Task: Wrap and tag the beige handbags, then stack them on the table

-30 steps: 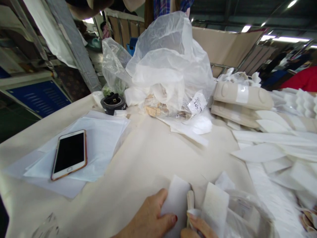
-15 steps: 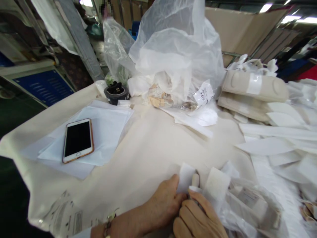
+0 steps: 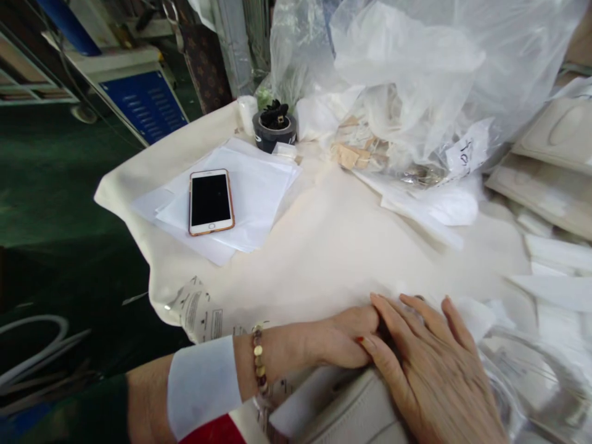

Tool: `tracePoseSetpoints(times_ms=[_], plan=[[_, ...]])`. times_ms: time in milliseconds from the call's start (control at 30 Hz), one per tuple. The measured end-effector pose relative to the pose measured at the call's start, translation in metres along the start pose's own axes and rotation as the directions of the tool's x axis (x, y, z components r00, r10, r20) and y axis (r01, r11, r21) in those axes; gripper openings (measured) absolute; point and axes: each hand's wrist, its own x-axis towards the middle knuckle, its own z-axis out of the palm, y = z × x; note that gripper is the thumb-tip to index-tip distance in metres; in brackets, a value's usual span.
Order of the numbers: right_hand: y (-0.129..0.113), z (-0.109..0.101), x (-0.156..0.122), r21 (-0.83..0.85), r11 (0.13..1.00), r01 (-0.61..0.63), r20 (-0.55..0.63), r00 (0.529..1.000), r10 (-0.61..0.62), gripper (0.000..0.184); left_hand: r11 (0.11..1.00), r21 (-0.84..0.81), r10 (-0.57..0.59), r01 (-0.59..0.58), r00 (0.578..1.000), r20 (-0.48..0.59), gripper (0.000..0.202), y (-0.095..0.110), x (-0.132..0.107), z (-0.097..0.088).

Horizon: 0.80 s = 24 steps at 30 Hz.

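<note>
A beige leather-like piece with a stitched edge, seemingly a bag (image 3: 358, 410), lies at the bottom, partly cut off by the frame. My left hand (image 3: 354, 336) is curled at its upper edge; whatever it grips is hidden. My right hand (image 3: 435, 364) lies palm down with fingers spread, its thumb and index finger overlapping my left hand's fingertips. A white strip (image 3: 305, 398) rests along the bag beneath my left wrist. Part of a metal ring or clasp (image 3: 263, 412) shows under the bracelet.
A phone (image 3: 210, 202) lies on white sheets (image 3: 252, 185). Behind are a black tape roll (image 3: 272, 139), a big clear plastic bag (image 3: 411, 68) and stacked beige pieces (image 3: 550, 179). Plastic wrapping (image 3: 522, 364) lies right. The table edge (image 3: 150, 271) drops off left.
The view has turned to the right-hand side's opposite, leftward and down. My right hand has gone from curled fingers to spread flat. More of the beige stitched bag shows beneath my hands.
</note>
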Motion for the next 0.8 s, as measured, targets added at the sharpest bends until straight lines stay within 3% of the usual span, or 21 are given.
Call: tracePoseSetpoints(times_ms=[133,200,300,367,467,567,667,733,800], plan=[[0.002,-0.002,-0.001,-0.036,0.999,0.022,0.017,1.0,-0.022,0.048,0.997,0.02,-0.079,0.081,0.995,-0.066,0.035,-0.001,-0.055,-0.014],[0.003,-0.003,0.0,-0.035,0.999,0.029,0.026,0.999,-0.028,0.047,0.994,0.079,-0.079,0.081,0.996,-0.037,0.043,-0.006,-0.087,-0.02],[0.004,-0.004,0.0,-0.025,0.999,0.042,0.038,0.998,-0.041,0.046,0.969,0.246,0.013,-0.023,0.999,0.043,0.048,-0.021,-0.122,-0.024],[0.006,-0.004,-0.001,-0.029,0.998,0.054,0.04,0.998,-0.053,0.047,0.948,0.305,0.08,-0.092,0.995,0.054,0.047,-0.029,-0.132,-0.026],[0.009,-0.005,-0.002,-0.026,0.997,0.073,0.066,0.995,-0.071,0.045,0.92,0.361,0.136,-0.153,0.988,0.073,0.036,-0.031,-0.129,-0.029],[0.009,-0.005,-0.002,-0.008,0.998,0.066,0.073,0.995,-0.066,0.042,0.874,0.417,0.177,-0.249,0.963,0.205,0.022,-0.022,-0.112,-0.032],[0.004,-0.003,-0.001,0.032,0.999,-0.007,0.039,0.999,0.006,0.045,0.839,0.45,0.185,-0.305,0.938,0.292,0.03,-0.016,-0.092,-0.027],[0.0,-0.001,0.0,0.078,0.994,-0.07,0.019,0.997,0.069,0.048,0.856,0.452,0.159,-0.25,0.96,0.229,0.034,-0.014,-0.078,-0.019],[-0.003,0.001,0.001,0.13,0.985,-0.113,0.017,0.994,0.111,0.05,0.9,0.429,0.049,-0.072,0.997,0.065,0.035,-0.014,-0.067,-0.01]])
